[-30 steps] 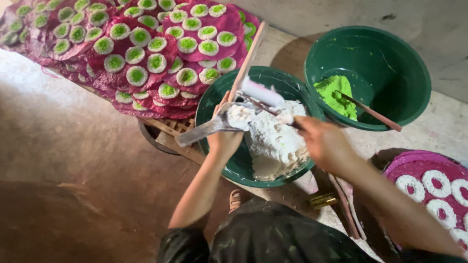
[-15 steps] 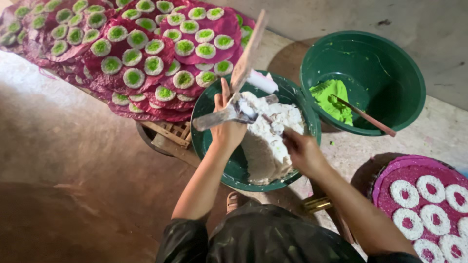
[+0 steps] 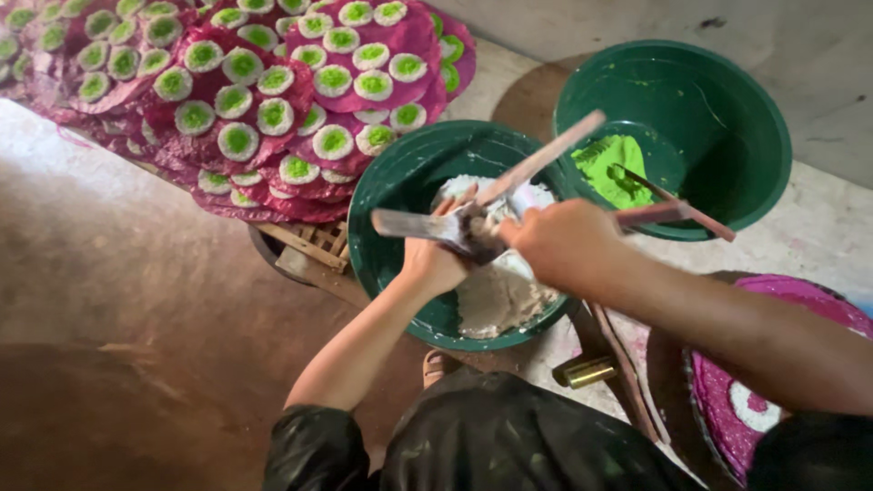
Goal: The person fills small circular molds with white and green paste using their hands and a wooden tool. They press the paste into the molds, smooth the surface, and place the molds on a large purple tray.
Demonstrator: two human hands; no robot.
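My left hand (image 3: 435,259) grips a flat metal blade (image 3: 409,223) that points left over a dark green bowl (image 3: 382,182) holding a mound of white dough (image 3: 496,295). Pressed against it from the right is my right hand (image 3: 559,241), closed around a reddish stick (image 3: 650,215) whose end pokes out to the right. A pale wooden stick (image 3: 546,155) slants up and to the right from between the two hands. A lump of white dough sits where the hands meet.
A second green bowl (image 3: 755,127) at the upper right holds bright green paste (image 3: 611,164) and a thin stick. Magenta sheets with white-and-green discs (image 3: 273,100) cover the upper left, over a wooden crate (image 3: 309,245). A round magenta tray (image 3: 755,400) lies at the lower right, with a brass cylinder (image 3: 587,371) beside it.
My right hand has risen from the dough to meet my left hand at the blade. The pale stick now slants up to the right. The view has shifted left.
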